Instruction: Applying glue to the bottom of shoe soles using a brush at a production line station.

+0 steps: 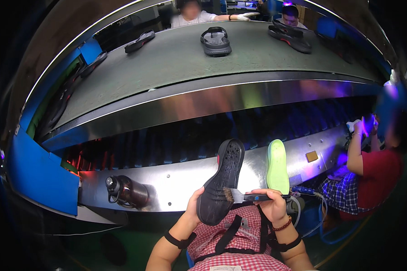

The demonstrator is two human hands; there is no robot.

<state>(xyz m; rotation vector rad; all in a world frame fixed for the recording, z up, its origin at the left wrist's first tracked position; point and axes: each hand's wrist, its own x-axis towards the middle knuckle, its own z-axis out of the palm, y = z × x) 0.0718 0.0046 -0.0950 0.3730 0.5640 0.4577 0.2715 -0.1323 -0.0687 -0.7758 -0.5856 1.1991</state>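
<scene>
At the far left of the frame, a blue panel (47, 180) stands beside the end of the metal desk (183, 174). Just right of it, a dark bottle (133, 192) is on the desk, its lid toward the left. Above, a green-grey belt (144, 74) curves across the upper part of the frame, carrying several dark pieces of footwear (215, 41).

At lower centre, your left hand (194, 207) is closed in a grip on the lower left edge of a black shoe sole (224, 174). You hold that sole in the middle of the frame, tilted, its dotted end up and a red patch on its left edge. Right of it, your right hand (273, 207) has its grip closed around the dark handle of a brush (238, 196), whose brown bristles point left and appear to meet the sole's face.

Just above your right hand, a lime-yellow sole (276, 167) lies on the desk, its lower end near the brush handle. Farther right is a small yellowish block (311, 156). At the right edge, a co-worker (380, 169) in a red top sits with both hands raised in violet light.
</scene>
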